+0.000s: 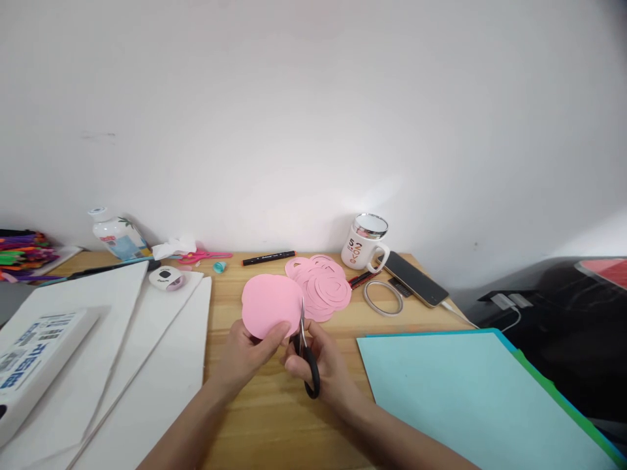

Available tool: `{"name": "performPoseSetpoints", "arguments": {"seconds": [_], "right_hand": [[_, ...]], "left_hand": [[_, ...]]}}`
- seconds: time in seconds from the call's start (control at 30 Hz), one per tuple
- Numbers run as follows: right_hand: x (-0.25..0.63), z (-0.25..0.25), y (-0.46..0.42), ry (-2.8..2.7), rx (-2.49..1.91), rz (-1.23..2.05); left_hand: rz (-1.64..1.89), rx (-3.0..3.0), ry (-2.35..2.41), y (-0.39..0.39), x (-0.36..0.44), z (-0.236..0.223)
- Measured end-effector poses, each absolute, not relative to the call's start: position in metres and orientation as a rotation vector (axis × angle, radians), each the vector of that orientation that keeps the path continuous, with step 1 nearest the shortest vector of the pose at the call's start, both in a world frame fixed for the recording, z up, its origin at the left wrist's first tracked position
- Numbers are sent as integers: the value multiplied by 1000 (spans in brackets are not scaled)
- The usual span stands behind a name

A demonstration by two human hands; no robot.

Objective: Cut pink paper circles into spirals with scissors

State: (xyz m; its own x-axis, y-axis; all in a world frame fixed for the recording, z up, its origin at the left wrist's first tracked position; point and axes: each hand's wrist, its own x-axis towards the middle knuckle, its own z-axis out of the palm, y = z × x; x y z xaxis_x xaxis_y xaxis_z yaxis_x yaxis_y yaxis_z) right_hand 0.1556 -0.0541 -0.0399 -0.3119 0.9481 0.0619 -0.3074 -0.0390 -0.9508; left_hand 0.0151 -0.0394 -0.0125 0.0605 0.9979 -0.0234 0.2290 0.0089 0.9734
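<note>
My left hand [249,352] pinches the lower edge of a pink paper shape [271,302] with a wavy outline, thumb on top and fingers underneath. In my right hand [326,369] is a pair of scissors [312,372] with black handles, its blades pointing away from me at the paper's right edge. Whether the blades are biting into the paper is hard to make out. Just behind lies a pile of pink paper cutouts [323,284], overlapping, some ring-like or curled. The paper hides part of that pile.
White sheets [181,365] and a white box [44,359] lie left; light blue paper [455,385] lies right. Along the back are a bottle [120,235], pink scissors [203,255], a black marker [268,258], a mug [360,245], a roll of tape [367,292] and a phone [414,279].
</note>
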Motion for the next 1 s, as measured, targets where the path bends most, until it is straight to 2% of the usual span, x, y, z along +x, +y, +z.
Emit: {"name": "performPoseSetpoints", "arguments": {"seconds": [0.57, 0.73, 1.0], "right_hand": [[152, -42, -57, -1141, -937, 1588], [148, -51, -60, -1142, -875, 1602], [151, -43, -54, -1099, -778, 1550]], "left_hand": [[1032, 1452, 1251, -36, 12, -16], [929, 1412, 1365, -37, 15, -17], [967, 1417, 1396, -36, 14, -18]]}}
